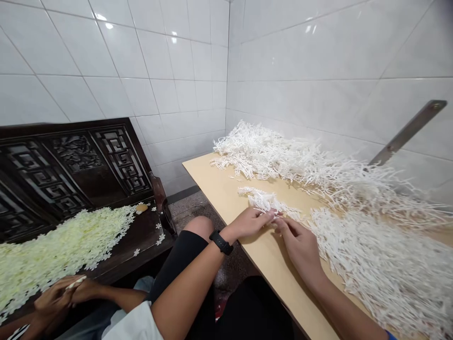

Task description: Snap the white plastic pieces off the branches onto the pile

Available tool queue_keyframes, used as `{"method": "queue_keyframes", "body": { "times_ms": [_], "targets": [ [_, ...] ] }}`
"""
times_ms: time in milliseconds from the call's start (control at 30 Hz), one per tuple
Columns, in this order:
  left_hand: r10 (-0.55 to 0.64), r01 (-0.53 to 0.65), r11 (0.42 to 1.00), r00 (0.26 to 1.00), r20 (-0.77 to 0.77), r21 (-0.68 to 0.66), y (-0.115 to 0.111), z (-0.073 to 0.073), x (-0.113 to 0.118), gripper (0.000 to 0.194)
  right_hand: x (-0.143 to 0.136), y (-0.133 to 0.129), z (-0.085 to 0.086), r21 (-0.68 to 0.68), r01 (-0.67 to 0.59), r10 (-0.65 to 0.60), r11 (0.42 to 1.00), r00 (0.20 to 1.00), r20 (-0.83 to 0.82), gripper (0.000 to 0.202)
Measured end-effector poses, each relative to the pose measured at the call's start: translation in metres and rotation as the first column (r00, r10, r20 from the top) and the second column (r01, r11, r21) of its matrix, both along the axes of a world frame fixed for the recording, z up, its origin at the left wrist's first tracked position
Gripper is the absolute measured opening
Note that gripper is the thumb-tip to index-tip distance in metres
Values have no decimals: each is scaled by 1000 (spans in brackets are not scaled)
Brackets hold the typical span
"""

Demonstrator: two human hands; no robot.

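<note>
Over the edge of the wooden table (226, 200), my left hand (252, 223), with a black band on its wrist, is closed around a small bunch of white branching strands (260, 198). My right hand (300, 243) meets it at the fingertips, thumb and fingers pinched together. Whatever lies in that pinch is too small and covered to make out. Just right of my right hand spreads a flat heap of short white pieces (385, 269). Behind both hands lies a long pile of white branching strands (283, 153).
A metal bracket (406, 134) slants up by the tiled wall (318, 99). To the left stands a dark carved bench (92, 189) bearing a heap of pale yellow-green flower pieces (78, 241). Another person's hands (67, 293) hold a small white piece beside it.
</note>
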State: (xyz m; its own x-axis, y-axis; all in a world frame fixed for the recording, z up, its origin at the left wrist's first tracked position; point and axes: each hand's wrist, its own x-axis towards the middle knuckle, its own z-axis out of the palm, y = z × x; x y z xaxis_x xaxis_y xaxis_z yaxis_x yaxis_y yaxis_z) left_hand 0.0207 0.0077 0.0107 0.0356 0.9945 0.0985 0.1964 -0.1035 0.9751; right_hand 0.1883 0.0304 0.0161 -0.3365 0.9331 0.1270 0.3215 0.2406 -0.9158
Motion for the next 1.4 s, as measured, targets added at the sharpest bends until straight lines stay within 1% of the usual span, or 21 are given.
{"method": "queue_keyframes", "body": {
  "times_ms": [33, 100, 167, 233, 333, 433, 500, 567, 633, 700, 833, 900, 1000, 1100, 1233, 1333, 1400],
  "targets": [
    [-14, 14, 1000, 998, -66, 2, -1, 1, 0, 57, 0, 1, -1, 14, -34, 34, 999, 999, 13, 46],
    [-64, 67, 997, 992, -106, 32, -3, 3, -1, 54, 0, 3, -4, 38, -89, 88, 995, 995, 39, 44],
    [-128, 135, 988, 988, -85, 72, -4, 5, -2, 52, 0, 6, -7, 69, -127, 124, 990, 991, 47, 43],
    [-194, 199, 977, 979, -65, 83, -4, 7, -3, 54, 0, 9, -10, 106, -157, 151, 982, 986, 64, 40],
    [-240, 243, 968, 969, -56, 68, -4, 8, -4, 58, 1, 10, -12, 147, -199, 185, 969, 977, 106, 36],
    [-223, 221, 973, 974, 33, 61, -3, 6, -4, 61, 1, 7, -9, 148, -214, 197, 966, 973, 123, 37],
    [-198, 193, 980, 972, 127, 51, -3, 4, -3, 59, 0, 5, -6, 133, -211, 194, 968, 973, 125, 39],
    [-176, 172, 984, 970, 170, 39, -2, 2, -4, 57, -2, 3, -3, 118, -205, 192, 972, 975, 113, 40],
    [-144, 141, 990, 980, 141, 28, -2, 1, -5, 56, -4, 2, -2, 110, -192, 182, 975, 979, 97, 39],
    [-137, 134, 990, 988, 73, 42, -1, 1, -5, 57, -5, 3, -2, 121, -177, 168, 977, 983, 80, 34],
    [-192, 193, 970, 981, -22, 149, -3, 4, -3, 49, -4, 5, -5, 151, -137, 129, 979, 990, 63, 28],
    [-196, 200, 965, 980, -41, 168, -5, 6, -2, 46, -2, 5, -5, 144, -128, 122, 981, 991, 50, 28],
    [-168, 167, 978, 986, -2, 125, -5, 7, -1, 48, -2, 3, -4, 169, -149, 140, 974, 988, 61, 35],
    [-148, 145, 987, 988, 51, 64, -2, 4, -3, 53, -3, -1, -2, 199, -163, 149, 966, 985, 82, 41],
    [-97, 94, 995, 989, 111, 30, 0, -2, -5, 52, -5, -2, -2, 153, -207, 195, 966, 977, 88, 44],
    [-39, 40, 999, 993, 109, -8, 1, -4, -4, 51, -5, -3, -4, 123, -221, 208, 967, 971, 115, 46],
    [7, -2, 999, 988, 153, -32, 1, -4, -4, 49, -5, -5, -5, 145, -230, 213, 962, 969, 125, 44]
  ]
}}
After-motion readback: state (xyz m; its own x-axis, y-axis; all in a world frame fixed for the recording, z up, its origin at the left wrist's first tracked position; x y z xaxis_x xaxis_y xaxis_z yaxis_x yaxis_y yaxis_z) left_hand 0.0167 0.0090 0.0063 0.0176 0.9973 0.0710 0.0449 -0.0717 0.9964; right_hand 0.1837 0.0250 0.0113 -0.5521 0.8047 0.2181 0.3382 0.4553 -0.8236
